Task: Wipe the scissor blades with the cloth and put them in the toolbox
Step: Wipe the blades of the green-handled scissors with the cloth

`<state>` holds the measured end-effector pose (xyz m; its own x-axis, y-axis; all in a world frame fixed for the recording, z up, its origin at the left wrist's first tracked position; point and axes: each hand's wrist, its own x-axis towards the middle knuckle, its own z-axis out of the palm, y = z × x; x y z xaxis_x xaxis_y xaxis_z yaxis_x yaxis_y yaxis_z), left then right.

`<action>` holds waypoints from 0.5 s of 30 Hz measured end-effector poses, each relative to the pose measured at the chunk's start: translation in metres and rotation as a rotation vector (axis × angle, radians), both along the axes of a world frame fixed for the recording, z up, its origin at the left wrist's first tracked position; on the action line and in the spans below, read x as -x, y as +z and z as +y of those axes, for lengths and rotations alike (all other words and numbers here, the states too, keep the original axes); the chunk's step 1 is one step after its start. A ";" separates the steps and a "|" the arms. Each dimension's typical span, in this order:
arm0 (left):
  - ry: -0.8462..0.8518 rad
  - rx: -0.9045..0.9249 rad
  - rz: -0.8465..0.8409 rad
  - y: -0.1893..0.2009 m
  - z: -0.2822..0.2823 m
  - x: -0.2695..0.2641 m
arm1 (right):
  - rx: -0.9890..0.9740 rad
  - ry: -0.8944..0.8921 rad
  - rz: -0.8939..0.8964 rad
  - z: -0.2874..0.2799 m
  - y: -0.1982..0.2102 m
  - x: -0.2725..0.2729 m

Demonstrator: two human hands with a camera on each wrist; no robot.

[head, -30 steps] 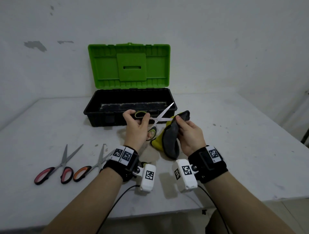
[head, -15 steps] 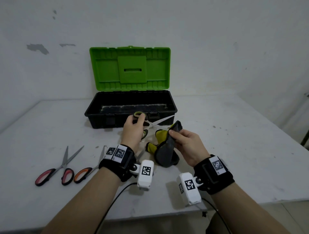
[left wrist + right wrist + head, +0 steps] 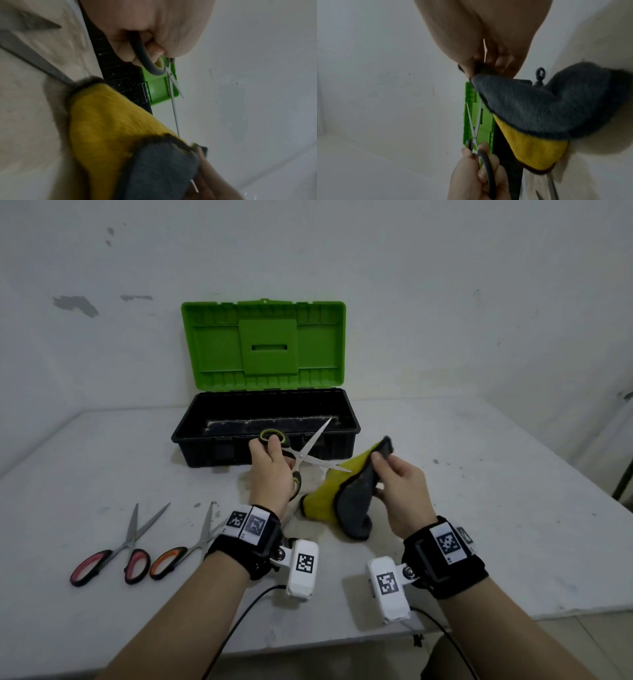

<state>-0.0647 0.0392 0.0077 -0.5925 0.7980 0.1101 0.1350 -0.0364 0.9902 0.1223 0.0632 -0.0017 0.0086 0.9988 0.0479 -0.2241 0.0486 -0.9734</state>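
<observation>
The green-handled scissors (image 3: pixel 294 460), blades spread apart and pointing right from the left hand (image 3: pixel 270 474) whose grip is clamped on the handle loops, lie just left of the yellow-and-grey cloth (image 3: pixel 346 494) pinched in the right hand (image 3: pixel 400 487), directly before the open toolbox (image 3: pixel 191 436) on the bench (image 3: pixel 479 474).

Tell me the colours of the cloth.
The cloth is yellow on one side, dark grey on the other; the right wrist view shows it best.

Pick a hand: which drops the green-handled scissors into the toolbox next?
Left. The left hand already grips the scissors just in front of the open toolbox; the right hand pinches the cloth.
</observation>
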 end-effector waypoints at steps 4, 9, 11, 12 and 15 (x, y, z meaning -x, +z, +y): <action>-0.020 -0.021 0.071 -0.005 0.001 0.000 | -0.235 -0.217 -0.273 0.008 0.021 -0.009; -0.094 -0.012 0.144 -0.007 -0.003 -0.012 | -0.506 -0.075 -0.647 0.000 0.025 0.010; -0.118 -0.019 0.146 -0.007 -0.006 -0.016 | -0.585 -0.039 -0.761 0.002 0.022 0.015; -0.125 -0.017 0.145 -0.008 -0.007 -0.017 | -0.608 -0.005 -0.803 0.003 0.022 0.015; -0.125 -0.016 0.186 -0.007 -0.008 -0.020 | -0.709 0.077 -0.913 0.003 0.023 0.019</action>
